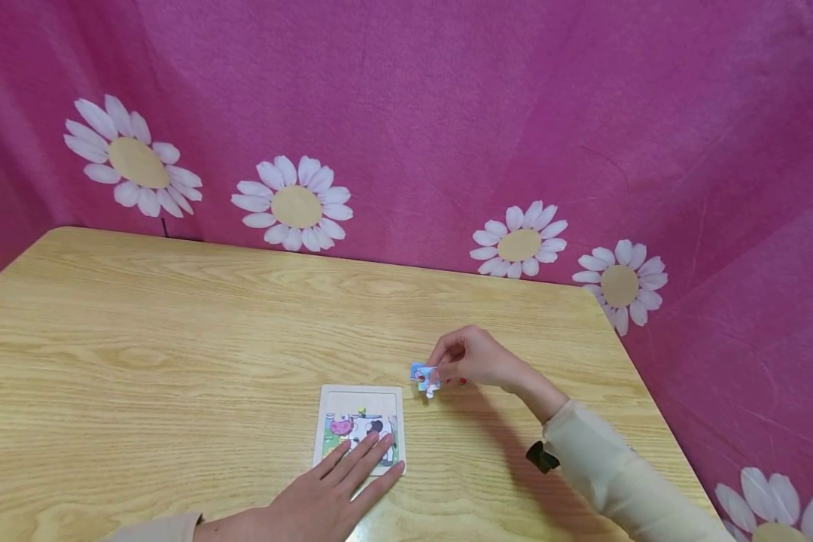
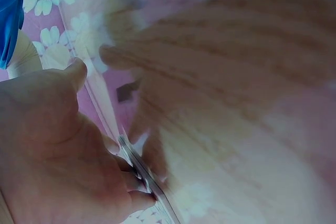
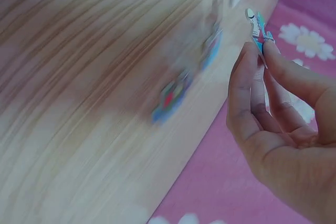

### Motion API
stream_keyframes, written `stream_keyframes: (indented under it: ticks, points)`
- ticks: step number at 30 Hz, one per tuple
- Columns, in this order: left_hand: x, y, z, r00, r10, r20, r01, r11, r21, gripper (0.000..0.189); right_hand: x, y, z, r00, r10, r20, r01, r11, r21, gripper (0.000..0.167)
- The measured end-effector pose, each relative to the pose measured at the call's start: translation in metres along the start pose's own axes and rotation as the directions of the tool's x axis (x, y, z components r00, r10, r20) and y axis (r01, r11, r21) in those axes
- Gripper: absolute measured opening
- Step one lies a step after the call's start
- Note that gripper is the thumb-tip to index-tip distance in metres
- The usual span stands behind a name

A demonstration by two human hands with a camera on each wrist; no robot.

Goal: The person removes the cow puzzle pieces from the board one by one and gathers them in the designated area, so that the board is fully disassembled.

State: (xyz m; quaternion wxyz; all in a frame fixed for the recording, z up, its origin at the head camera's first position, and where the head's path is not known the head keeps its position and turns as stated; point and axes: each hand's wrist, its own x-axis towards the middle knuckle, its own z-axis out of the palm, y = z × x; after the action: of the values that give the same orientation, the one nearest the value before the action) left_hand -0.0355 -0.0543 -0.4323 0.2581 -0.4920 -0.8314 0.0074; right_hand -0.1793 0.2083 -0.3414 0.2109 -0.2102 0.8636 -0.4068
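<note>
A light wooden puzzle tray [image 1: 363, 389] lies near the front of the table, with jigsaw pieces of a cow picture [image 1: 342, 427] in its lower part. My left hand [image 1: 332, 482] rests over that lower part with its fingers extended. In the left wrist view the left hand [image 2: 63, 145] has its fingertips by the tray's thin edge [image 2: 152, 182]. To the tray's upper right, my right hand [image 1: 477, 361] pinches a small jigsaw piece [image 3: 257, 30] between thumb and fingers, above the table. The piece has blue and white on its printed side.
Two more jigsaw pieces, a red, yellow and blue one [image 3: 170, 97] and a bluish one [image 3: 211, 50], lie blurred on the table in the right wrist view. The wood-grain table [image 1: 176, 339] ends at a pink curtain [image 1: 406, 113] with white daisies.
</note>
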Motion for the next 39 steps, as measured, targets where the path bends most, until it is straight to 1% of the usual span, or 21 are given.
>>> stream_keyframes:
  ticks: [7, 11, 14, 19, 21, 23, 27, 29, 34, 39]
  points:
    - [0.001, 0.0, 0.001, 0.999, 0.006, -0.047, -0.005, 1.0, 0.006, 0.089, -0.018, 0.028, -0.028, 0.995, 0.079, -0.056, -0.075, 0.995, 0.06, 0.008]
    - [0.0, 0.0, 0.002, 0.998, 0.007, -0.063, -0.006, 1.0, 0.014, 0.09, -0.028, 0.043, -0.041, 0.987, 0.13, -0.092, -0.125, 0.991, 0.055, 0.009]
    - [0.0, 0.001, 0.002, 0.998, 0.0, -0.062, 0.0, 1.0, 0.007, 0.091, -0.034, 0.052, -0.046, 0.98, 0.164, -0.109, -0.161, 0.986, 0.035, 0.01]
    - [0.0, 0.001, 0.001, 0.998, -0.003, -0.06, 0.003, 1.0, 0.0, 0.092, -0.04, 0.064, -0.048, 0.964, 0.231, -0.133, -0.224, 0.972, 0.064, 0.012]
    - [0.0, 0.001, 0.001, 0.998, -0.002, -0.059, 0.002, 1.0, 0.001, 0.091, -0.041, 0.066, -0.048, 0.958, 0.246, -0.147, -0.24, 0.969, 0.059, 0.014]
    - [0.0, 0.001, 0.001, 0.998, -0.001, -0.059, 0.001, 1.0, -0.005, 0.091, -0.042, 0.068, -0.048, 0.955, 0.243, -0.167, -0.243, 0.97, 0.02, 0.014]
    - [0.0, 0.0, 0.001, 0.998, 0.0, -0.056, -0.002, 1.0, -0.023, 0.091, -0.043, 0.07, -0.048, 0.954, 0.215, -0.211, -0.24, 0.966, -0.1, 0.012]
    - [0.0, 0.0, 0.001, 0.998, 0.001, -0.057, -0.002, 1.0, -0.028, 0.091, -0.043, 0.069, -0.048, 0.953, 0.202, -0.225, -0.236, 0.963, -0.133, 0.01]
    - [0.0, 0.001, 0.003, 0.998, -0.002, -0.065, 0.001, 1.0, -0.011, 0.091, -0.044, 0.068, -0.046, 0.955, 0.19, -0.229, -0.227, 0.963, -0.146, 0.007]
    - [0.0, 0.001, 0.005, 0.998, -0.001, -0.063, 0.001, 1.0, -0.003, 0.091, -0.046, 0.064, -0.047, 0.954, 0.174, -0.242, -0.22, 0.959, -0.177, 0.008]
